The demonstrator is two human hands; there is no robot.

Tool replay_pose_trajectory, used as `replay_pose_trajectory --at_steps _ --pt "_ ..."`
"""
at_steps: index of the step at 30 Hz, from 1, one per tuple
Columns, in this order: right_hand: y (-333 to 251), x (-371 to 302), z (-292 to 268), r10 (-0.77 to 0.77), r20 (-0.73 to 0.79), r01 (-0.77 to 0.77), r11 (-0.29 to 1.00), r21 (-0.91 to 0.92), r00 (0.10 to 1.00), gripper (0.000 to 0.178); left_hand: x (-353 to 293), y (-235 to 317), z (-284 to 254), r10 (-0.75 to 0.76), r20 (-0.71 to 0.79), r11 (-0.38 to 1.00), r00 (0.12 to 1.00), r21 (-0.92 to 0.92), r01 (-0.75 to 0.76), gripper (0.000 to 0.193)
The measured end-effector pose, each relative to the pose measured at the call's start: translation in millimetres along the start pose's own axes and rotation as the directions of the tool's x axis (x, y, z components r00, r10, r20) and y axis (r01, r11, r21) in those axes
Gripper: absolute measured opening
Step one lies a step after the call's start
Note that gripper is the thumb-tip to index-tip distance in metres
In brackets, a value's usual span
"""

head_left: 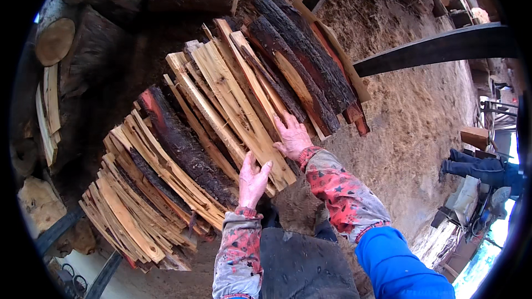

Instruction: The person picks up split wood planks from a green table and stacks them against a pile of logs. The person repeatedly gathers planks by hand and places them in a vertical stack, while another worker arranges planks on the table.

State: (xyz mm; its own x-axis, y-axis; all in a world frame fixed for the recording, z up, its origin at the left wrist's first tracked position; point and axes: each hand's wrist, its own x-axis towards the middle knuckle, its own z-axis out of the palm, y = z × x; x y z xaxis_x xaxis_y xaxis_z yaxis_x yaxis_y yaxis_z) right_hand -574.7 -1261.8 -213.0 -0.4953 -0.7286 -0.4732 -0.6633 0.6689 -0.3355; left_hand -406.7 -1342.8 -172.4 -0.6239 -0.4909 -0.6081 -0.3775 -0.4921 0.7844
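A long row of split wood strips and bark slabs lies side by side in front of me. My left hand [254, 181] is at the near end of a pale wood strip [213, 113], fingers stretched along it and thumb apart. Farther right, my right hand [293, 137] lies with spread fingers on a narrow strip [257, 72] beside the dark bark-covered slabs [313, 58]. Both palms face down or inward, and neither hand is wrapped around a piece. Patterned red and grey sleeve covers reach to both wrists.
Thinner strips [130, 210] are bundled at the left end of the row. Cut logs [55, 41] are stacked at the far left. A dark metal beam [438, 50] juts in from the right over sawdust-covered ground [410, 111]. Another person's legs [479, 169] show at the right edge.
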Motion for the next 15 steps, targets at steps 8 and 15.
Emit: replay_pose_trajectory --at_steps 8,15 --pt "4 -132 46 0.345 -0.155 -0.253 0.869 0.425 0.926 0.051 -83 -53 -15 -0.204 -0.054 0.978 0.978 0.039 0.206 0.062" --pt "-41 -140 112 0.365 0.466 -0.372 -0.3 0.878 0.806 0.046 -152 -96 -37 -0.357 -0.166 0.925 0.919 0.072 0.373 0.057"
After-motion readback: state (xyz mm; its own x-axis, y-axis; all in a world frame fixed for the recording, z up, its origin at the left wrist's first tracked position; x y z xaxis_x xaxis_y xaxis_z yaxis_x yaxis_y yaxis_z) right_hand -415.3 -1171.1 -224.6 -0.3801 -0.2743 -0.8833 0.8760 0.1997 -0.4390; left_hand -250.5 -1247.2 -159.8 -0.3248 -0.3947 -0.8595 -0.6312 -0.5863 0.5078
